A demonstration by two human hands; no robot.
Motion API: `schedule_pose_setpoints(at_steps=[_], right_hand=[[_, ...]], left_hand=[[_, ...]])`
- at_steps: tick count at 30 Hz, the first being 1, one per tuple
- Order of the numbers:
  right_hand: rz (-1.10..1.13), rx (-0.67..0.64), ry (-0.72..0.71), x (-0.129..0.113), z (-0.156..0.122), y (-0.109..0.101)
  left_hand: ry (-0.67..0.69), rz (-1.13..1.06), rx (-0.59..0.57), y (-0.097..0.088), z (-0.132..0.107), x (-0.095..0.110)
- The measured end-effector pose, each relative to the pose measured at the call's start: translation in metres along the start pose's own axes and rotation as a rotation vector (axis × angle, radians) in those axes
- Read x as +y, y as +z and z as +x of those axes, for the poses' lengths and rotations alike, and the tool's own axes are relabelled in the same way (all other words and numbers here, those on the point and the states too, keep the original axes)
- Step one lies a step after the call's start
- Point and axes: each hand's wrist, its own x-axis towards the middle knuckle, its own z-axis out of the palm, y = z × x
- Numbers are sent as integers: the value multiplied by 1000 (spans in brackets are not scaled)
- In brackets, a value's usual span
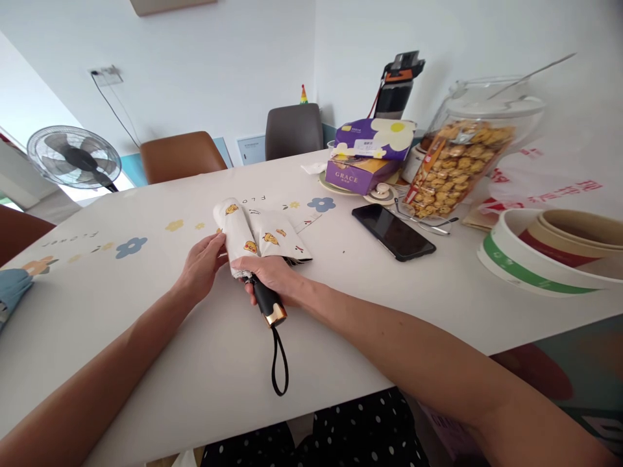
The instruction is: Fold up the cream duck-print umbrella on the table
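Observation:
A folded white umbrella [243, 235] with small yellow prints lies on the white table [195, 363], pointing away from me. Its black handle [267, 303] has a gold end and a black wrist loop [279, 363] trailing toward the table's near edge. My right hand [272, 275] is closed around the umbrella just above the handle. My left hand [204, 264] rests against the left side of the folded canopy, fingers curled on the fabric.
A black phone [393, 231] lies right of the umbrella. Behind it are a purple box [363, 155], a clear jar of snacks [460, 162] and a stack of paper bowls [549, 253]. Two chairs [181, 155] and a fan [73, 157] stand beyond the table.

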Motion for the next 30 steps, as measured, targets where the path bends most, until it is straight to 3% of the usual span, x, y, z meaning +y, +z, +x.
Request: schedule_pose_setpoints(at_steps=[7,12,20,26,30], right_hand=[[-111,-61,60,8,-3,6],[-146,-122,44,14,-2,9],[-151,-152,116,20,0,10],[-79,-213,58,16,-1,7],[-115,-163,72,18,0,9]], left_hand=[[-113,-126,82,1,2,8],[-207,-302,76,0,0,12],[-219,-409,130,4,-3,23],[-185,-360,100,6,-5,28],[-190,-367,128,2,0,27]])
